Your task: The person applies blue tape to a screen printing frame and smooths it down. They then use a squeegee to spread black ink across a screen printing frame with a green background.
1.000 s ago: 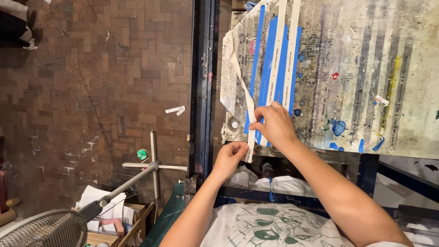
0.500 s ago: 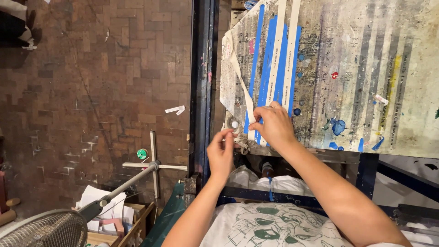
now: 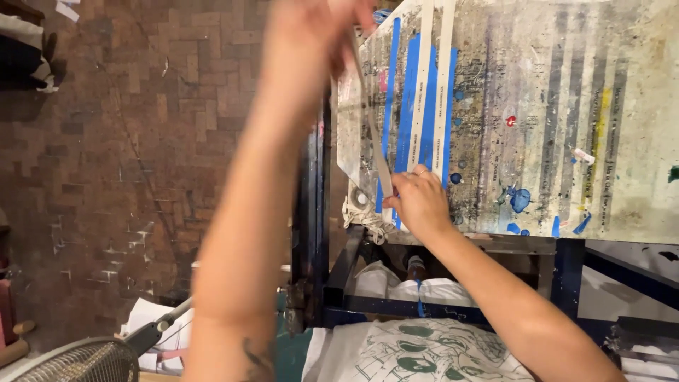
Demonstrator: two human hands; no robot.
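Thin, pale tape strip (image 3: 373,134), matte and slightly twisted, stretched taut between both pinches. Left hand (image 3: 311,28) raised, nipping its upper end; right hand (image 3: 422,201) pressing its lower end onto the paint-smeared, blue-striped board (image 3: 537,106).

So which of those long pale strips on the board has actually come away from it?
The leftmost strip: it slants up off the board, stretched between the right hand and raised left hand. The other pale strips lie flat between blue bands.
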